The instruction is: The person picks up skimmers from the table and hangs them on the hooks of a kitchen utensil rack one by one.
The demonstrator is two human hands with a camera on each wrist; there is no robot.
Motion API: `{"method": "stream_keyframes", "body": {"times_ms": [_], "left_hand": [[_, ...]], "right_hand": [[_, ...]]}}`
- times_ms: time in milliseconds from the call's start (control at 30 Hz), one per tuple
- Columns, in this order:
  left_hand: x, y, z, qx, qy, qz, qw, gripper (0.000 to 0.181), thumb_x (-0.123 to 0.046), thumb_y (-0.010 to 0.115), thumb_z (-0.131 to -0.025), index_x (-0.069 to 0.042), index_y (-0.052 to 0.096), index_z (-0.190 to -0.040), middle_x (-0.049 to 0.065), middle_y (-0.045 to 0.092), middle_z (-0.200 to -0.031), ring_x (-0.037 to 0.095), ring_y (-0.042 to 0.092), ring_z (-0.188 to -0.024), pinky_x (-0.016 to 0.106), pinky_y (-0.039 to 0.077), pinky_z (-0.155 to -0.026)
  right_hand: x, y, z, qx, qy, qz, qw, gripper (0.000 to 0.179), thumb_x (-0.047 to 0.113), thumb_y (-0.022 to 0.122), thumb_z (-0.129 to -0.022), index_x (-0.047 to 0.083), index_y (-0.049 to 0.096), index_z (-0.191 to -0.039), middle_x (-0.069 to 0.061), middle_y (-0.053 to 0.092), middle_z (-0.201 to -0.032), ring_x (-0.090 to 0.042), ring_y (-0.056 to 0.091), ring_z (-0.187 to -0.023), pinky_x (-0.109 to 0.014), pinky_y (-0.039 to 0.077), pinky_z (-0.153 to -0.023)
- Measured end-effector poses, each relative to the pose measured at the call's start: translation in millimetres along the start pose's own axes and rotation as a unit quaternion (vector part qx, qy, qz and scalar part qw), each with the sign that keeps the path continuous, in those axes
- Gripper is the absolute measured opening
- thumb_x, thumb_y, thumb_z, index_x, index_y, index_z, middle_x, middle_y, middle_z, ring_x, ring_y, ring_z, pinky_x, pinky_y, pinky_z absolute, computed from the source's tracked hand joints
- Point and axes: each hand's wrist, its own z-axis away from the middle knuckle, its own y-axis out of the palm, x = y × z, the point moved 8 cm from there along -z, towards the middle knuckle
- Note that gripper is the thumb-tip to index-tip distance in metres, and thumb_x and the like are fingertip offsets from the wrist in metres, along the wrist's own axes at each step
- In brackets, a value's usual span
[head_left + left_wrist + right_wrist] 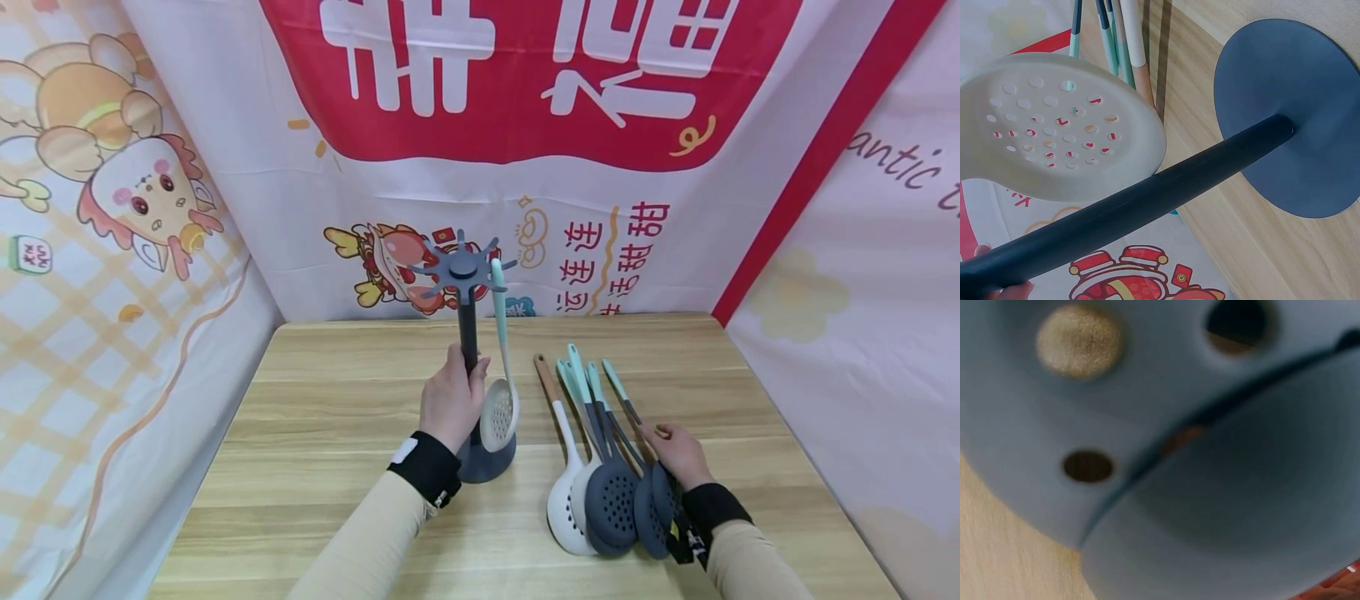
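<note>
My left hand [452,402] grips the dark pole of a utensil stand [468,329], which has a ring of hooks on top and a round base. A pale slotted ladle [498,415] with a mint handle hangs from one hook; its perforated bowl [1054,125] overlaps the pole in the left wrist view. At the right, my right hand [677,452] pinches the dark shaft of a mint-tipped kitchen utensil [617,382]. Its head is partly covered by the hand and wrist. Close up in the right wrist view, a smooth dark bowl [1229,506] overlaps a perforated dark head [1022,425].
Beside the right hand lie several more utensils: a white ladle [564,512] with a brown-tipped handle, a dark skimmer [611,500] and others with mint handles, their heads overlapping. The wooden table [322,467] meets a printed cloth backdrop [615,183] behind.
</note>
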Motion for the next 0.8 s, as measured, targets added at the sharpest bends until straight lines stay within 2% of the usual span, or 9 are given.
{"method": "stream_keyframes", "body": {"times_ms": [133,367,500,600,800], "left_hand": [[0.5,0.4,0.1,0.001,0.000,0.001,1.0000,0.023,-0.025,0.056,-0.102,-0.004,0.050,-0.108,0.008,0.066,-0.076,0.022,0.066,-0.060,0.031,0.054,-0.054],[1.0,0.8,-0.4,0.003,0.001,-0.002,1.0000,0.023,-0.026,0.055,-0.102,-0.005,0.050,-0.109,0.007,0.067,-0.077,0.021,0.066,-0.059,0.029,0.053,-0.053],[2.2,2.0,-0.8,0.006,-0.002,-0.002,1.0000,0.024,-0.027,0.055,-0.103,-0.005,0.050,-0.110,0.007,0.067,-0.077,0.021,0.066,-0.060,0.029,0.053,-0.054],[3.1,2.7,-1.1,0.008,-0.004,-0.003,1.0000,0.025,-0.028,0.054,-0.103,-0.004,0.050,-0.110,0.008,0.067,-0.077,0.022,0.067,-0.061,0.030,0.055,-0.055],[4.3,3.0,-1.7,0.008,-0.003,0.000,1.0000,0.025,-0.028,0.054,-0.103,-0.005,0.050,-0.111,0.008,0.068,-0.078,0.023,0.068,-0.062,0.032,0.056,-0.057]], "right_hand": [[-1.5,1.5,-0.9,0.006,0.005,-0.009,0.9999,0.069,0.041,0.043,-0.103,-0.018,0.041,-0.137,-0.039,0.052,-0.131,-0.050,0.055,-0.118,-0.056,0.047,-0.097],[1.2,1.4,0.3,0.003,-0.013,-0.032,0.9994,0.060,0.036,0.046,-0.104,-0.018,0.048,-0.132,-0.035,0.062,-0.116,-0.041,0.064,-0.099,-0.050,0.052,-0.086],[3.5,0.9,0.2,-0.003,-0.021,-0.032,0.9993,0.053,0.031,0.047,-0.104,-0.017,0.054,-0.127,-0.029,0.066,-0.106,-0.035,0.064,-0.093,-0.047,0.051,-0.082],[4.6,1.2,0.0,-0.004,-0.022,-0.033,0.9992,0.049,0.028,0.047,-0.104,-0.016,0.058,-0.123,-0.024,0.068,-0.097,-0.030,0.063,-0.087,-0.039,0.050,-0.074],[5.5,2.3,-1.4,-0.003,-0.025,-0.035,0.9991,0.044,0.025,0.047,-0.104,-0.014,0.064,-0.114,-0.013,0.062,-0.082,-0.024,0.055,-0.075,-0.029,0.041,-0.062]]}}
